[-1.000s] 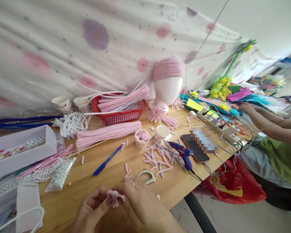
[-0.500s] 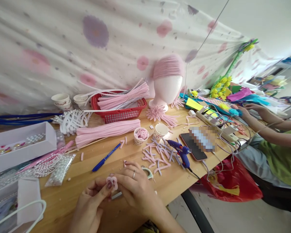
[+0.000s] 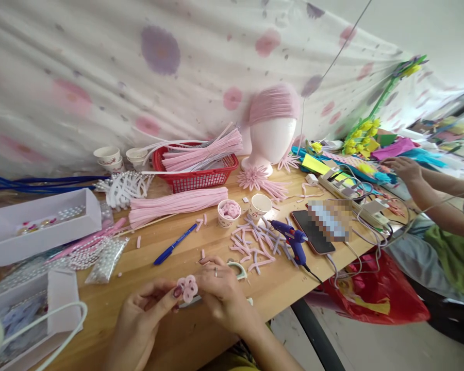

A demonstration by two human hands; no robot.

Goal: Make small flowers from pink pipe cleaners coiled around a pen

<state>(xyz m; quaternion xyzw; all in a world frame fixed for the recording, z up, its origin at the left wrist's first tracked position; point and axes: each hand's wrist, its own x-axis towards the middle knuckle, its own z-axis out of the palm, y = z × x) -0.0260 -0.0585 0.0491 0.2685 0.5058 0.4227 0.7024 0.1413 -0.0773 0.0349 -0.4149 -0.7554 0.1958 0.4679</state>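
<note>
My left hand (image 3: 141,314) pinches a small pink chenille flower (image 3: 189,293) made of several curled rings, its thumb pressed against the flower's left side. My right hand (image 3: 222,291), with a ring on one finger, is closed at the flower's right edge. Its thumb and some fingertips are hidden. Partly covered by this hand lies a pair of scissors with pale green handles (image 3: 237,268). Just beyond it are short pink and lilac chenille pieces (image 3: 251,242) and a paper cup of pink curls (image 3: 229,212).
A blue glue gun (image 3: 292,238) and a phone (image 3: 313,232) lie to the right. Blue pen (image 3: 175,245), white boxes (image 3: 71,229) and bagged beads (image 3: 107,260) are left. Behind stand a red basket (image 3: 201,180) and a foam head (image 3: 272,136). A co-worker's arm (image 3: 429,185) reaches in at right.
The flower has turned between my fingers and shows more of its rings towards me. The co-worker's hand has drawn back slightly. The whole view has shifted a little.
</note>
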